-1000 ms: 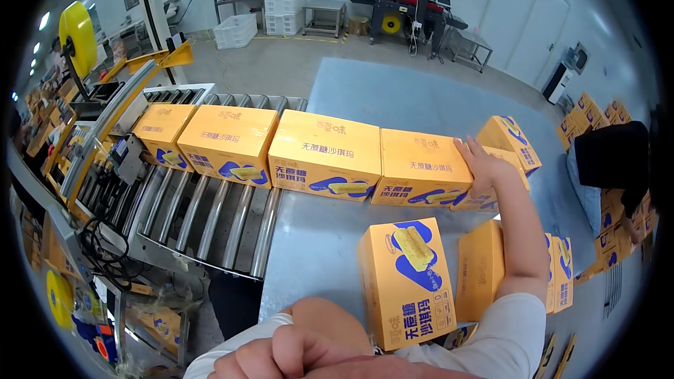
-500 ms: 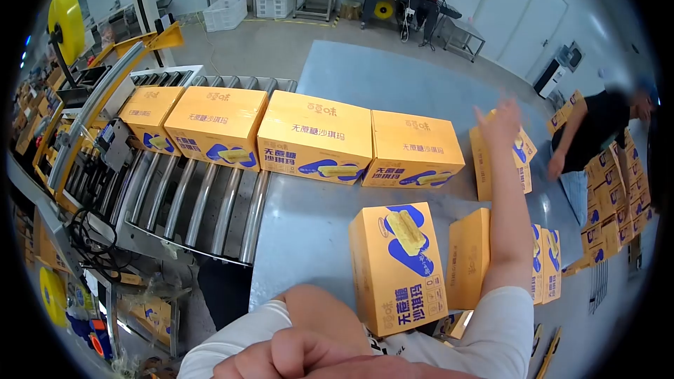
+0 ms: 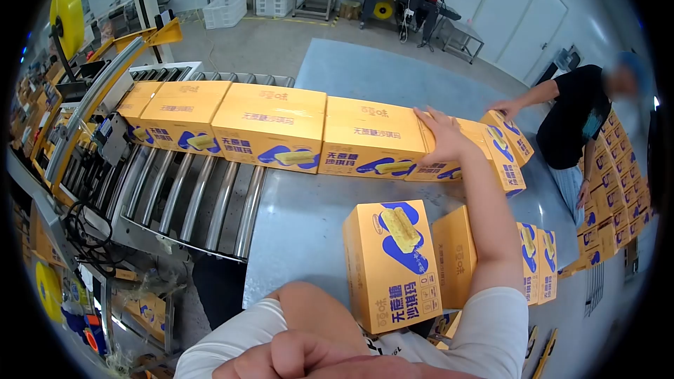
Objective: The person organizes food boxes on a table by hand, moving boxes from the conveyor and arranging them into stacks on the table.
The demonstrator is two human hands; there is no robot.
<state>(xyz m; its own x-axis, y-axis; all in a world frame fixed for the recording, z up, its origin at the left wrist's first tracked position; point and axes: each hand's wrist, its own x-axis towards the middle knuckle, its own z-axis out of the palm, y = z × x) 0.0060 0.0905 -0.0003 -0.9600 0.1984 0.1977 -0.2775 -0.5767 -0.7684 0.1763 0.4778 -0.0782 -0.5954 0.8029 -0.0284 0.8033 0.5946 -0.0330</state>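
Observation:
My right hand [image 3: 446, 137] reaches over a yellow carton [image 3: 441, 170], fingers curved across its top and thumb against its front face. That carton stands against the right end of a row, touching a neighbouring carton [image 3: 372, 140]. Close to my body my left hand [image 3: 284, 354] is curled into a fist; I see nothing in it, though its palm is hidden. In front of me an upright carton [image 3: 393, 267] shows its picture side. Beside it, partly behind my right forearm, is another carton [image 3: 455, 260].
The row runs left onto a roller conveyor [image 3: 189, 200] with a taping machine frame [image 3: 105, 116]. At the right a co-worker [image 3: 576, 112] has a hand on a carton [image 3: 516, 142]. Stacked cartons [image 3: 614, 196] stand behind. The metal table [image 3: 302, 231] lies under my arm.
My right hand has moved left and down onto a carton, which now joins the row. The whole row has shifted left. The co-worker has come nearer and put a hand on a carton.

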